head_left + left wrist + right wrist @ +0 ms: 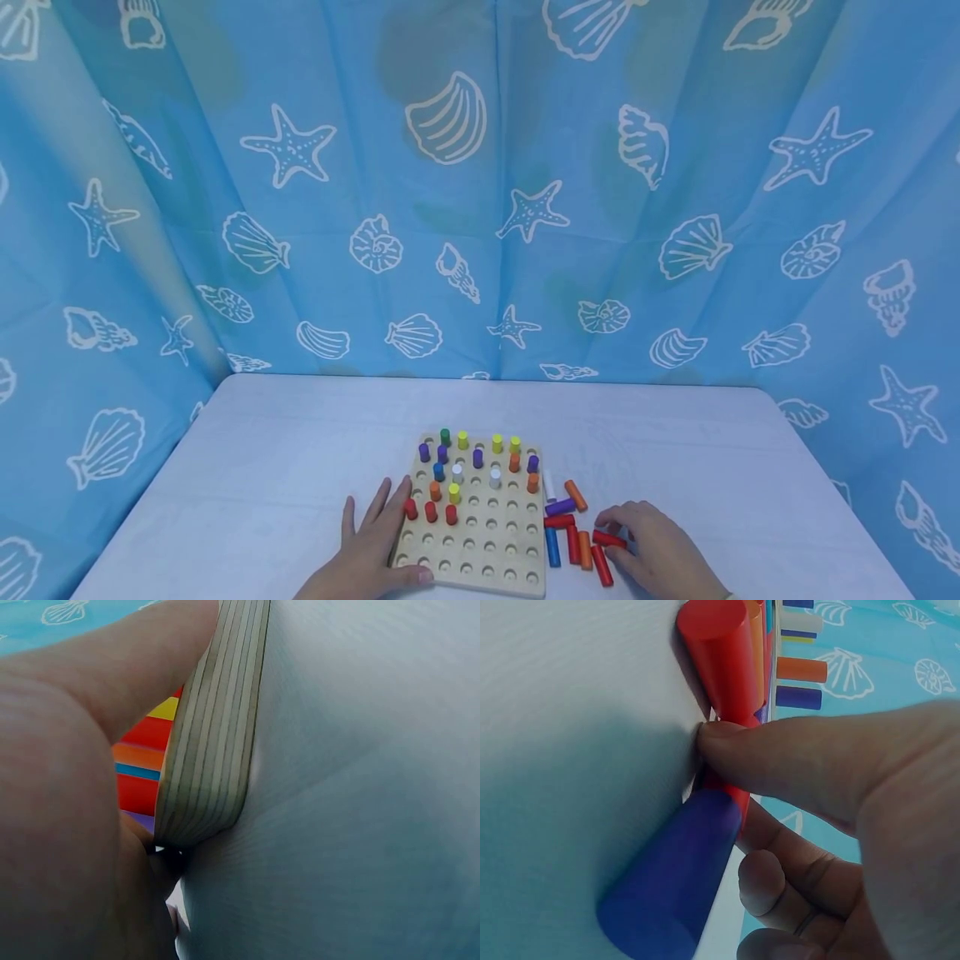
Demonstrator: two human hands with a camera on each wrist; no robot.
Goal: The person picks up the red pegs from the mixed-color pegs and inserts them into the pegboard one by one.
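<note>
A wooden pegboard [480, 575] lies on the table, with colored pegs standing in its upper and left holes. Along its left edge my left hand [367, 542] rests with fingers spread, its thumb against the front edge; the layered side of the board [214, 727] fills the middle of the left wrist view. Right of the board, my right hand [660, 546] pinches a red peg [609, 539] lying on the table. Next to that thumb, the right wrist view has a dark blue peg [671, 877], hidden in the head view, and another red peg [718, 656].
Loose pegs lie between board and right hand, among them a purple peg [560, 507], a blue peg [552, 547] and an orange peg [585, 550]. Three red pegs, including one red peg [431, 512], stand in one row. A blue shell-print curtain [450, 208] surrounds the white table [315, 450].
</note>
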